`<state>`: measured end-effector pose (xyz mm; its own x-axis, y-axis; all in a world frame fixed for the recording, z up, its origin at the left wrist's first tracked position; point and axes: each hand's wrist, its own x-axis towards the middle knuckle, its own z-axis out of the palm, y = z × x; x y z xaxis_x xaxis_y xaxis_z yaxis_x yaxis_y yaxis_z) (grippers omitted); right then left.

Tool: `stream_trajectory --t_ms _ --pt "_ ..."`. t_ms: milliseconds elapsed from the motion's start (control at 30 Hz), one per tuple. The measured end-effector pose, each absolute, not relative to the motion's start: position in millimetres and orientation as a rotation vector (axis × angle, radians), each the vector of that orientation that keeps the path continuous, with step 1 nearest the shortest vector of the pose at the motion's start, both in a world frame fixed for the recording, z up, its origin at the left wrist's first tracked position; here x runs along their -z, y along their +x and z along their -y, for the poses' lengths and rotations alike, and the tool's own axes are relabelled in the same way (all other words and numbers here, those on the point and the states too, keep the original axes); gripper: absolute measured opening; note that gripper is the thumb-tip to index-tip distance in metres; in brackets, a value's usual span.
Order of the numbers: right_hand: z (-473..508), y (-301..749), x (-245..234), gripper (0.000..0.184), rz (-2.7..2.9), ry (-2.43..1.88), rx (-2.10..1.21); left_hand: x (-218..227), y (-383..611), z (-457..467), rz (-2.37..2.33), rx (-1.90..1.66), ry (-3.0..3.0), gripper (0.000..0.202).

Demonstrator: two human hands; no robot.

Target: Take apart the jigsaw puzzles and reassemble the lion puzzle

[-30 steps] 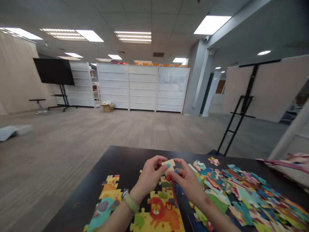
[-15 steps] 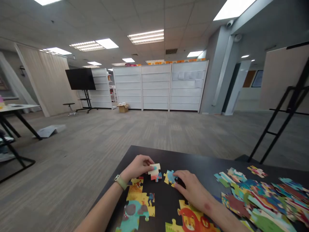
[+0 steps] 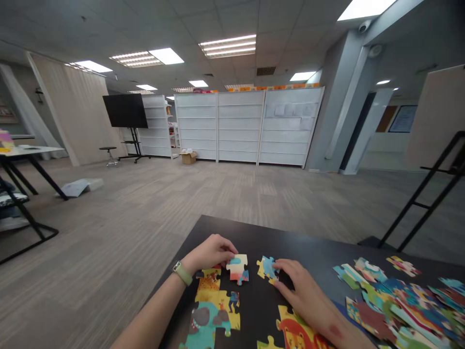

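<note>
My left hand (image 3: pixel 214 253), with a green-banded watch on the wrist, pinches a cream, red and blue puzzle piece (image 3: pixel 238 268) by its left edge. Between thumb and fingers, my right hand (image 3: pixel 296 281) grips a blue and yellow puzzle piece (image 3: pixel 268 268). A gap of dark tabletop separates the two pieces. Below my left hand lie joined pieces with a teal elephant (image 3: pixel 205 322) and a spotted yellow animal (image 3: pixel 209 279). Pieces showing an orange lion (image 3: pixel 296 332) lie under and beside my right forearm, partly cut off by the frame's bottom edge.
A heap of loose puzzle pieces (image 3: pixel 403 300) covers the right side of the black table (image 3: pixel 232 228). One piece (image 3: pixel 403 265) lies apart behind the heap. A black metal stand (image 3: pixel 417 203) rises beyond the table's right side.
The view has shifted slightly, so the table contents appear further right and lower. My left fingers have shifted on the cream piece, uncovering more of it. Both hands keep their pieces.
</note>
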<state>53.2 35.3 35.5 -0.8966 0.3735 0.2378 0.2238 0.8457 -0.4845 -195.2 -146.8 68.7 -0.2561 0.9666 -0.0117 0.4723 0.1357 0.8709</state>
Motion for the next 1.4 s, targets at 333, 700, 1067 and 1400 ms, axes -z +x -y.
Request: stream_trajectory --t_ms 333,700,1067,1400 --pt "-29.2 55.4 -45.9 0.037 2.670 -0.486 -0.771 -67.0 -176.0 144.5 -2.029 -0.969 1.740 0.046" --pt "-20.4 57.3 -52.3 0.032 2.778 -0.305 -0.649 -67.1 -164.5 142.9 -2.008 -0.845 1.860 0.058" --pt "-14.7 59.3 -65.7 0.030 2.844 -0.303 -0.706 -64.1 -164.6 142.5 -1.949 -0.876 1.926 0.051" --pt "-14.5 59.3 -60.6 0.049 2.733 -0.460 -0.821 -72.3 -159.1 142.0 -1.947 -0.850 1.896 0.048"
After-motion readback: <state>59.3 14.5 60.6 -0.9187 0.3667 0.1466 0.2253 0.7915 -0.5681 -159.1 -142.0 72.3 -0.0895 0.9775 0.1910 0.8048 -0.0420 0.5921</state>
